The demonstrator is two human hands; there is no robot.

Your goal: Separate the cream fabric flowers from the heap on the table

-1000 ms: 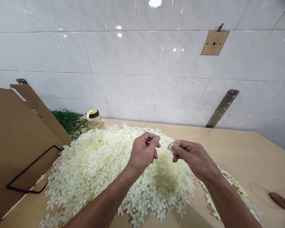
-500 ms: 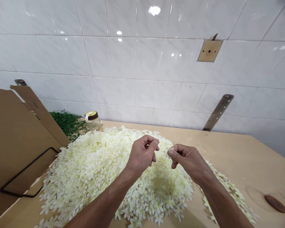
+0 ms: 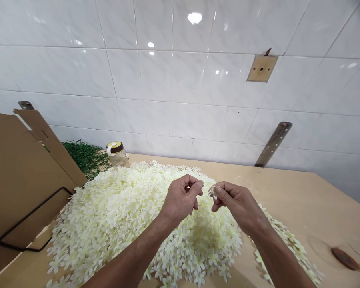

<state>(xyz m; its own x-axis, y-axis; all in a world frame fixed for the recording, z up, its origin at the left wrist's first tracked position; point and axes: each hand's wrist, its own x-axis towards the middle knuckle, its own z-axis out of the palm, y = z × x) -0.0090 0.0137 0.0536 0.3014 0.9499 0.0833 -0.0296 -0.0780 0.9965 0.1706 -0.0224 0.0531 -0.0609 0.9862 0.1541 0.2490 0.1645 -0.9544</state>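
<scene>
A large heap of white artificial flowers [image 3: 117,216] with pale yellow-green centres covers the middle of the table. Above its right part, my right hand [image 3: 238,204] pinches a small white flower [image 3: 212,192] between thumb and fingers. Just left of it, my left hand [image 3: 181,198] is closed in a pinch, thumb against forefinger. Whatever its fingertips hold, if anything, is too small to make out. A small gap separates the two hands. More white flowers [image 3: 297,250] lie beside my right forearm.
A jar with a yellow and brown lid [image 3: 117,154] stands behind the heap. Green artificial stems [image 3: 85,158] lie by a cardboard box [image 3: 27,172] at left, with a black wire frame [image 3: 33,224] before it. A clear container with a brown spot [image 3: 346,258] sits at right.
The flower in my right hand now shows more plainly at the fingertips. My left hand has moved slightly down and right, and the view has shifted a little.
</scene>
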